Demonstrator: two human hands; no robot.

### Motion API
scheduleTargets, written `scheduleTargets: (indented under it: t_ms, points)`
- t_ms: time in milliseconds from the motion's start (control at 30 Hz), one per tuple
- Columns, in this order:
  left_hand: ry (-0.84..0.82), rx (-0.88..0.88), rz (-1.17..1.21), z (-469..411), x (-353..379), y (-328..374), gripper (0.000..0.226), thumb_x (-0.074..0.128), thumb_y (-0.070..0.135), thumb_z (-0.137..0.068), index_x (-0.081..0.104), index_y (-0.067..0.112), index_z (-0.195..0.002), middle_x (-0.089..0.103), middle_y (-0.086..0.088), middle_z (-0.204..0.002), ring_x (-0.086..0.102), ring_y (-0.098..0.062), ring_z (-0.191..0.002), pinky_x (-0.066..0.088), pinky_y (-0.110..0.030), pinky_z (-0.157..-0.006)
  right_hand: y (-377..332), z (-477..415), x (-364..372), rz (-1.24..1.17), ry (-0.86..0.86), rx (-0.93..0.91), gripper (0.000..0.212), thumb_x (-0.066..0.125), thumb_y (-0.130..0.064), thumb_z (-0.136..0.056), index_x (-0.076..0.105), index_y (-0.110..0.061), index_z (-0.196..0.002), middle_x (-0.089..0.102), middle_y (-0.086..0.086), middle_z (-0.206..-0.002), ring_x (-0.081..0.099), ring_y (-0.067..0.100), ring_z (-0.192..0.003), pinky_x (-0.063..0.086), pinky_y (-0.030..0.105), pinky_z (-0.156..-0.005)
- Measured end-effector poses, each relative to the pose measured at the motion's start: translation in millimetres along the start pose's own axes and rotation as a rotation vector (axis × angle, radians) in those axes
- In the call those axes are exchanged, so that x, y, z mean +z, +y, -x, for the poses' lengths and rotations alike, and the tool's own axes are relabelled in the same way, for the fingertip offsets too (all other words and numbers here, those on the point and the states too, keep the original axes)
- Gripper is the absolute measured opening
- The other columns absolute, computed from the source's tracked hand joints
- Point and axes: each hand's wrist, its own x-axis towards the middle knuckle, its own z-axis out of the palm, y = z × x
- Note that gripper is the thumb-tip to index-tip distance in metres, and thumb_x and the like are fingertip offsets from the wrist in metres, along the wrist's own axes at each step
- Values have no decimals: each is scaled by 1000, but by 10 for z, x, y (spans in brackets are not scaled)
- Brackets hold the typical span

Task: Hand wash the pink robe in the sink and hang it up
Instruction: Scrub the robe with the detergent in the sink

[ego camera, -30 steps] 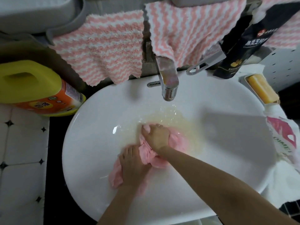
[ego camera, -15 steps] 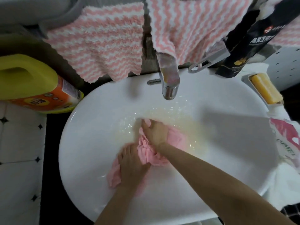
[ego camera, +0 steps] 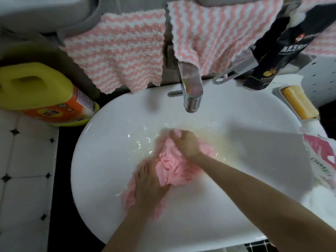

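A yellow detergent jug [ego camera: 40,95] with an orange label lies on its side at nine o'clock. Below it, at eight o'clock, are white tiles [ego camera: 23,160] with small black diamond insets. Two fluffy towels with pink and white zigzag stripes hang along the top, the left towel [ego camera: 118,51] at eleven o'clock and the right towel [ego camera: 218,30] at one o'clock. A chrome tap [ego camera: 190,88] juts out at twelve o'clock. A dark pouch [ego camera: 283,51] with printed characters leans at two o'clock. Just below it, a yellow soap bar [ego camera: 298,101] sits in a white dish [ego camera: 280,91]. A white and pink plastic bag [ego camera: 323,157] is at three o'clock.
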Motion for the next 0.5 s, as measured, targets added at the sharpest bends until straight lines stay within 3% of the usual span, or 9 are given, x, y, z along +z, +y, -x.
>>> scheduleTargets:
  t_ms: [67,100,133,167,233,333,367,433,500]
  points:
    - [21,46,-8,-2,-38,-42,89,47,66,-52,44,14,-124,63,-12,-110,59,-31,-98,43,-37,-85,33,-49,-403,-348,10,58,28,59,-41,-92,66,-17,-81,62,6,-67,53,16,-54,46,32,-59]
    - [53,73,3,-4,-62,-53,86,46,67,-54,44,16,-123,64,-11,-107,57,-28,-96,38,-36,-83,42,-47,-595,-376,10,30,16,64,-39,-88,64,-23,-87,63,6,-75,55,16,-58,47,32,-61]
    - [101,109,9,6,-76,-57,82,47,66,-55,44,19,-122,63,-11,-106,52,-25,-96,36,-36,-82,78,-49,-757,-297,9,-19,20,68,-40,-84,61,-30,-99,65,6,-91,59,17,-71,49,33,-69]
    - [129,148,-4,28,-98,-37,78,48,64,-57,45,22,-123,60,-10,-109,47,-23,-99,37,-38,-84,128,-41,-883,-102,21,-103,41,70,-48,-79,54,-35,-115,62,5,-114,59,20,-92,48,35,-83]
    - [151,198,-101,72,-82,-6,77,47,63,-62,43,25,-128,49,-10,-126,42,-28,-114,37,-49,-93,268,18,-1086,344,54,-321,85,58,-74,-67,30,-43,-140,35,0,-150,36,25,-132,31,49,-108]
    - [22,185,-251,95,-31,1,93,40,77,-61,37,24,-138,40,-8,-142,37,-31,-129,22,-57,-99,494,231,-1079,749,-223,-557,105,42,-84,-55,-5,-51,-143,-12,-1,-159,-10,29,-146,-4,61,-113]
    - [-28,197,-269,88,-21,2,96,42,81,-60,40,24,-136,44,-6,-141,40,-30,-127,24,-57,-98,601,302,-983,869,-281,-592,112,46,-83,-52,-5,-48,-145,-14,3,-159,-11,33,-145,-4,61,-111]
    - [-47,224,-288,53,-14,36,89,62,73,-52,52,21,-124,55,-4,-129,50,-27,-115,35,-51,-91,781,372,-769,993,-339,-601,117,67,-73,-46,20,-38,-148,8,12,-159,15,41,-143,15,66,-106]
    - [-18,230,-260,25,-34,97,73,69,58,-50,60,19,-110,63,-3,-112,58,-26,-99,43,-41,-80,842,369,-664,941,-295,-624,94,84,-47,-46,51,-33,-132,34,11,-152,42,39,-132,42,64,-95]
